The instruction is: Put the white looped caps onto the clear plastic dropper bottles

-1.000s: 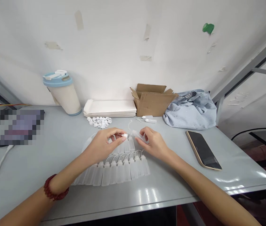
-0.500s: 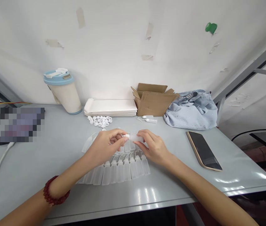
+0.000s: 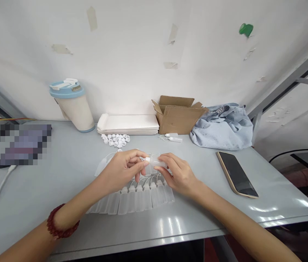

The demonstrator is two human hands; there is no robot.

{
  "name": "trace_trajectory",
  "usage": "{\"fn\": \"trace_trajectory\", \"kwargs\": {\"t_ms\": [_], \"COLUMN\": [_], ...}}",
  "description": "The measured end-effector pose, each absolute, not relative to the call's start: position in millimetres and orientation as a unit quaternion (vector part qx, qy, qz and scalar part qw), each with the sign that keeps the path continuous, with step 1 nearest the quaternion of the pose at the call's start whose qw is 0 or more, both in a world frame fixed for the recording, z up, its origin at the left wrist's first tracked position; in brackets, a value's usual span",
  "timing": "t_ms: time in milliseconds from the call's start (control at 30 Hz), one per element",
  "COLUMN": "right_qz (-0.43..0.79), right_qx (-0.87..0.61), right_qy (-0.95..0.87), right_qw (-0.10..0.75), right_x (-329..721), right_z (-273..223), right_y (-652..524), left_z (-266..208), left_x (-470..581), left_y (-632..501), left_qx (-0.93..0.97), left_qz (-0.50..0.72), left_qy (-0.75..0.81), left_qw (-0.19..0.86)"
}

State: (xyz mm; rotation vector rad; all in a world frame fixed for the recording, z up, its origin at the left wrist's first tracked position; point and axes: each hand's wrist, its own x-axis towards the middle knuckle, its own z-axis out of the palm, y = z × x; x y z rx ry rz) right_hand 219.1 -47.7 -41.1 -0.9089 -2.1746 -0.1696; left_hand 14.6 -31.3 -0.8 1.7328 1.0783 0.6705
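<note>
Gripping a translucent bottle [image 3: 158,162] in the right hand [image 3: 180,175], on the near side of the cardboard box [image 3: 178,120], and pinching a white cap [image 3: 147,159] at the bottle's end in the left hand [image 3: 123,169]. Could skew if pressed together at a tilt, slip if squeezed too hard on smooth plastic, or scatter the rows of bottles [image 3: 136,202], also nearer than the box, if dropped or bumped. Can read no brand, label or writing on bottle, box or white envelopes [image 3: 129,123] just left of the box; cannot tell for the pixelated device [image 3: 24,145] far left of it.
</note>
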Motion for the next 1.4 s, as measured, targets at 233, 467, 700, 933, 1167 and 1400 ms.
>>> {"fn": "trace_trajectory", "kwargs": {"t_ms": [233, 467, 700, 933, 1167, 1400], "right_qz": [0.195, 0.253, 0.247, 0.42, 0.568, 0.527], "right_qx": [-0.425, -0.425, -0.423, -0.446, -0.431, -0.445], "right_qy": [-0.772, -0.742, -0.747, -0.652, -0.558, -0.581], "right_qw": [0.431, 0.453, 0.449, 0.446, 0.424, 0.432], "right_x": [213.7, 212.7, 213.5, 210.6, 210.8, 210.5], "right_z": [-33.7, -26.3, -27.6, -24.3, -20.4, -17.9], "right_y": [-51.9, -53.5, -53.7, -54.9, -50.7, -53.1], "left_z": [0.4, 2.0, 2.0, 0.8, 1.7, 0.8], "left_x": [12.0, 10.7, 10.7, 12.6, 12.2, 14.8], "left_y": [-30.4, -28.3, -28.9, -30.9, -31.2, -31.6], "left_qx": [0.704, 0.685, 0.681, 0.684, 0.693, 0.697], "left_qz": [0.277, 0.276, 0.266, 0.289, 0.288, 0.275], "left_qy": [0.428, 0.444, 0.454, 0.442, 0.432, 0.456], "left_qw": [0.495, 0.508, 0.509, 0.503, 0.5, 0.48]}}
